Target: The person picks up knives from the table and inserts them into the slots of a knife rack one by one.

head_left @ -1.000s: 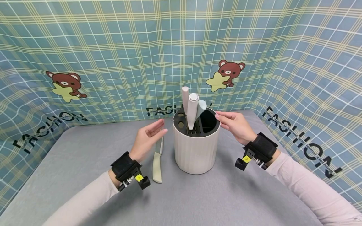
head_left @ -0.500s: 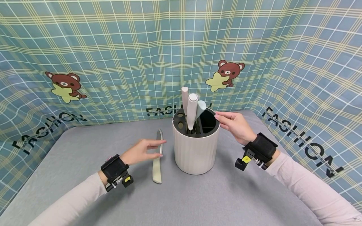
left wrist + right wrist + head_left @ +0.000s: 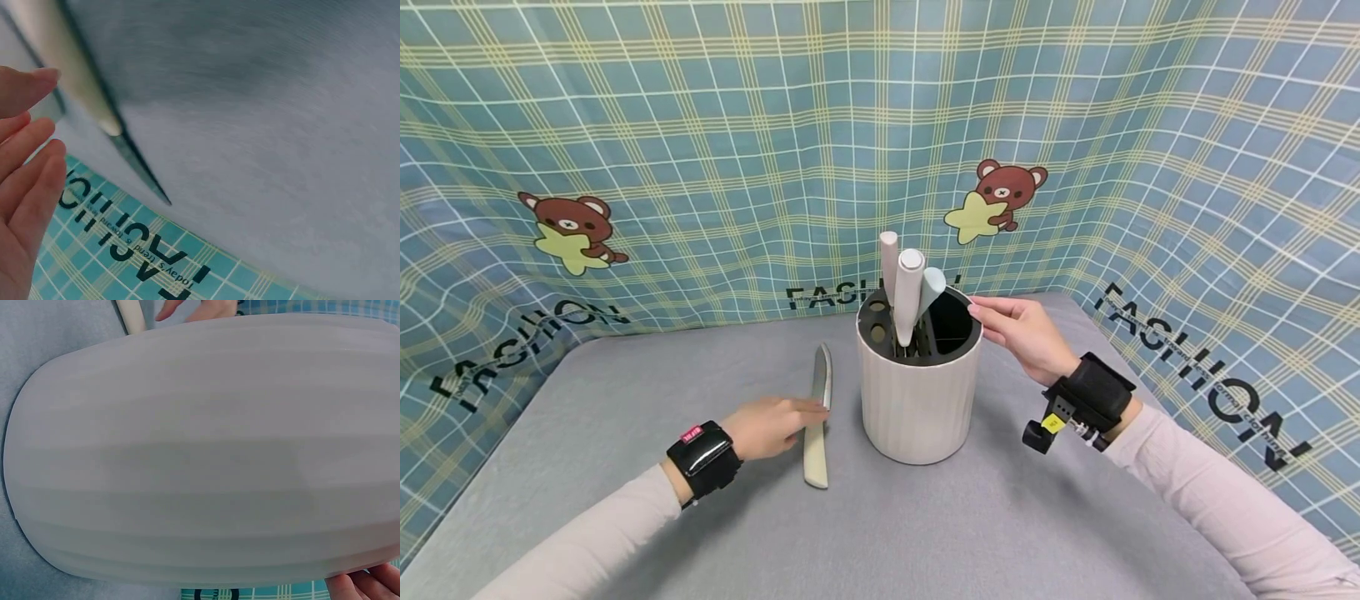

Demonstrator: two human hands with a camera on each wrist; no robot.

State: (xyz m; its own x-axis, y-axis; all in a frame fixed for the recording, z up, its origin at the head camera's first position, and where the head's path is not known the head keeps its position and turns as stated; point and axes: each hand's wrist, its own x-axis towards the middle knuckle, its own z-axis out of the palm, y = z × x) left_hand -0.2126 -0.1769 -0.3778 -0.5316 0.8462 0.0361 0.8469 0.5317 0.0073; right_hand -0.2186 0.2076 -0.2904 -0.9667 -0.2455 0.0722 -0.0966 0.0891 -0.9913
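Observation:
A knife [image 3: 816,454] with a cream handle lies on the grey cloth, its blade [image 3: 823,371] pointing to the back. Over the middle of the knife, my left hand [image 3: 767,427] reaches in from the left, fingers extended. In the left wrist view the thumb and fingers stand apart beside the knife's handle [image 3: 69,59]. A white ribbed knife holder [image 3: 917,408] with a black slotted top stands upright to the right of the knife. My right hand [image 3: 1026,333] touches the holder's upper right rim with its fingertips. In the right wrist view, those fingers [image 3: 369,587] rest at the holder's wall.
White handles [image 3: 908,292] and a pale blue handle [image 3: 932,287] rise from the holder's slots. A wide opening [image 3: 951,321] takes up its top's right part. Blue plaid cloth [image 3: 737,167] hangs behind and at both sides.
My left hand has come down and toward me from beside the blade to above the knife's middle, its palm turning downward. The right hand stays at the holder's rim.

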